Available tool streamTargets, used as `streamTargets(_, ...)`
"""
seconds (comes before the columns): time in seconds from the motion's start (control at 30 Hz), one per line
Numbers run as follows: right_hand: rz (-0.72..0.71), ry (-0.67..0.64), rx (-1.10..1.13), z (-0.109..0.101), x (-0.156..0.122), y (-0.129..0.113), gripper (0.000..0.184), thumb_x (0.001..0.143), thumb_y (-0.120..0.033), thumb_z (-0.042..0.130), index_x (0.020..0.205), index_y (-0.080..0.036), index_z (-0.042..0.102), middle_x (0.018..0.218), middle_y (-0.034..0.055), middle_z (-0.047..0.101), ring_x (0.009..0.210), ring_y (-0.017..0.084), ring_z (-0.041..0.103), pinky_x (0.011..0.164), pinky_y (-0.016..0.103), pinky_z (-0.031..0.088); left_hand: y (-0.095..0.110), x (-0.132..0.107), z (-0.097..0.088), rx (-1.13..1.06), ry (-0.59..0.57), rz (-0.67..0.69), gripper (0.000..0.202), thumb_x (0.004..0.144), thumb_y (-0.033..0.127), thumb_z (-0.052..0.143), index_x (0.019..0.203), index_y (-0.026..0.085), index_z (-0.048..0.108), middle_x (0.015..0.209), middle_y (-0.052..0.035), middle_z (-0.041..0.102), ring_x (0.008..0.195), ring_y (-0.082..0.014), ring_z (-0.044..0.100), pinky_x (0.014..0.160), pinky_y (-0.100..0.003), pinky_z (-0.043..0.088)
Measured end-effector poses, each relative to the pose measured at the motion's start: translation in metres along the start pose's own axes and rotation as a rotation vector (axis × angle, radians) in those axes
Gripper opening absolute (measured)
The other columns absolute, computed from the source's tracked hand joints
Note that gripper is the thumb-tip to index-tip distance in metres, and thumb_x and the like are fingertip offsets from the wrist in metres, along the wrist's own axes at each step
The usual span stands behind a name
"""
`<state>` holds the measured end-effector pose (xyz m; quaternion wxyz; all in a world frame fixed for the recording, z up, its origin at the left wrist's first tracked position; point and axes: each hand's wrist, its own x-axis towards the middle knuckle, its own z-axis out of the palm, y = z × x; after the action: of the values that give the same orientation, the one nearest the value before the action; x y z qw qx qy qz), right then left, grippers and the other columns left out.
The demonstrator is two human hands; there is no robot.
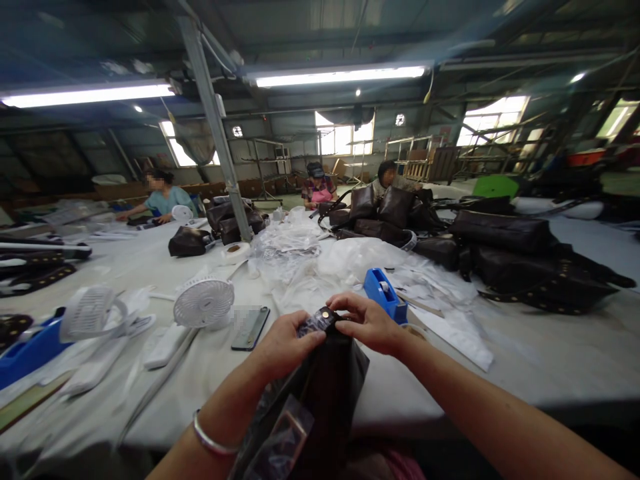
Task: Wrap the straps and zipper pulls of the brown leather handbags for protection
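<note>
A dark brown leather bag (327,393) stands at the near edge of the table, close to my body. At its top is a dark strap end (326,313) with a gold stud and clear plastic wrapped about it. My left hand (285,343) grips this wrapped part, its thumb lying along the top of the bag. My right hand (367,323) pinches the strap end from the other side, thumb and fingers bent around it. Low on the bag's left side hangs a metal buckle (285,433) in clear plastic. The bag's lower part is dark and partly cut off.
Beyond my hands are a blue tape dispenser (385,295), a phone (251,328) and white fans (204,301). Plastic sheets (295,250) cover the table's middle. Dark bags (505,233) are piled at right, and a metal post (215,120) rises behind. Several people sit across the table.
</note>
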<state>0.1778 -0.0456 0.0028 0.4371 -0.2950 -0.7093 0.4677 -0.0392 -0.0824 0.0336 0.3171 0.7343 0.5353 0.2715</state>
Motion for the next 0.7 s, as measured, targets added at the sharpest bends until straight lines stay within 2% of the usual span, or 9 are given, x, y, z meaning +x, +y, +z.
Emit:
streamTargets(0.07,-0.067,0.077,-0.097,0.005,-0.004,-0.004,0.009,0.078,-0.016,0.065,0.086,-0.021,0.066,0.107,0.0063,0.064,0.104,0.021,0.062,0.084,0.032,0.055,0.002,0.0,0.006,-0.03,0.027,-0.004,0.02,0.079,0.035,0.061,0.08,0.016,0.065,0.066,0.0031,0.058,0.063,-0.0148,0.052,0.057,-0.024,0.036)
streamTargets(0.17,-0.105,0.171,-0.282,0.01,-0.007,-0.011,0.006,0.081,-0.016,0.064,0.079,-0.021,0.066,0.097,0.0059,0.065,0.095,0.02,0.063,0.077,0.029,0.055,0.004,-0.001,0.014,-0.062,0.062,-0.007,0.016,0.078,0.032,0.061,0.077,0.016,0.064,0.065,0.0036,0.056,0.063,-0.0143,0.05,0.058,-0.024,0.036)
streamTargets(0.27,-0.153,0.21,-0.426,0.013,-0.011,-0.016,0.007,0.081,-0.015,0.065,0.081,-0.021,0.069,0.097,0.0068,0.066,0.094,0.02,0.064,0.082,0.033,0.055,0.006,-0.001,0.019,-0.08,0.094,-0.001,0.013,0.078,0.029,0.059,0.076,0.016,0.063,0.066,0.0036,0.056,0.064,-0.0143,0.051,0.059,-0.024,0.037)
streamTargets(0.43,-0.291,0.283,-0.656,0.021,-0.017,-0.02,0.014,0.082,-0.01,0.062,0.086,-0.022,0.07,0.106,0.0101,0.066,0.104,0.025,0.061,0.095,0.041,0.05,0.008,-0.004,0.026,-0.058,0.135,0.026,0.013,0.08,0.027,0.056,0.08,0.018,0.064,0.071,0.002,0.062,0.068,-0.016,0.055,0.064,-0.025,0.039)
streamTargets(0.53,-0.288,0.295,-0.693,0.026,-0.016,-0.018,0.015,0.083,-0.008,0.059,0.083,-0.02,0.068,0.104,0.0108,0.067,0.103,0.025,0.061,0.095,0.042,0.051,0.011,-0.007,0.028,-0.006,0.161,0.024,0.01,0.079,0.026,0.058,0.077,0.018,0.062,0.068,0.0014,0.062,0.066,-0.0167,0.054,0.063,-0.027,0.036)
streamTargets(0.7,-0.246,0.214,-0.65,0.025,-0.012,-0.014,0.016,0.082,-0.006,0.054,0.078,-0.02,0.061,0.107,0.0112,0.064,0.102,0.023,0.061,0.093,0.039,0.051,0.016,-0.009,0.028,0.02,0.167,0.024,0.014,0.08,0.031,0.061,0.075,0.019,0.061,0.069,0.0002,0.062,0.066,-0.0175,0.054,0.062,-0.028,0.034)
